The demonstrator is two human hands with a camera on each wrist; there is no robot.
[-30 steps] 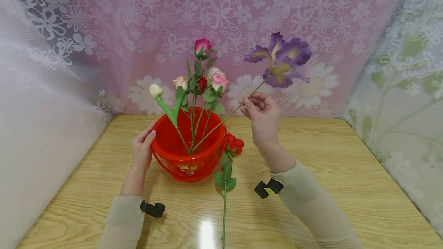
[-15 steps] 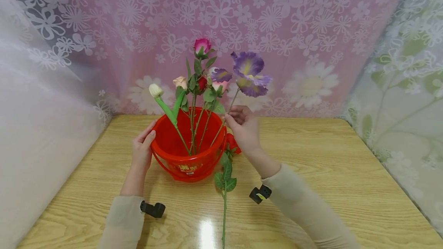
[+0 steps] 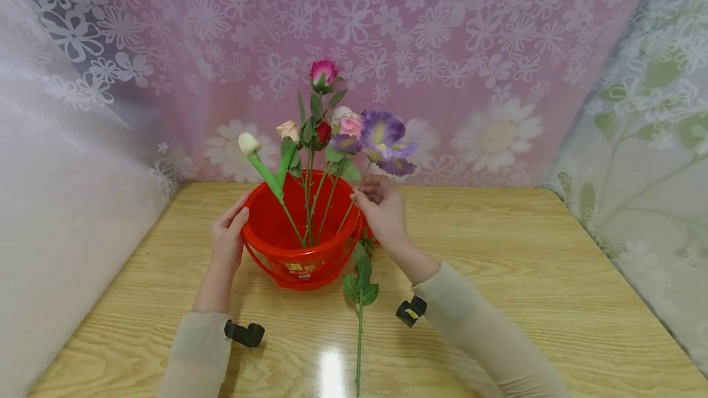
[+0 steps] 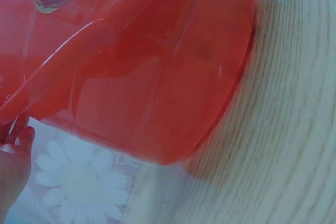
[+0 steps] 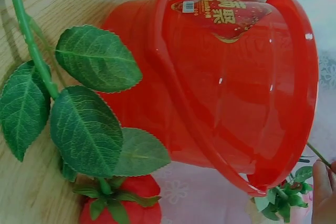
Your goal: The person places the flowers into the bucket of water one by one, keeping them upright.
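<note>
On the table stands a red plastic bucket with several artificial flowers leaning in it. Its left rim is gripped by my left hand, fingers behind and thumb in front. My right hand pinches the thin stem of a purple iris by the right rim, and the stem's lower end reaches down inside. Among the other flowers are a white tulip, a magenta rose, a peach rose and a pink rose. In the right wrist view, fingertips hold the stem beside the rim.
A red flower with a leafy green stem lies on the wooden table right of the bucket, its bloom mostly hidden behind my right hand in the head view. The bucket's handle hangs down its front. A floral curtain stands behind.
My right hand has moved left and down with the iris, bringing its stem more upright at the bucket's right side and its bloom in front of the roses. My left hand stays on the rim.
</note>
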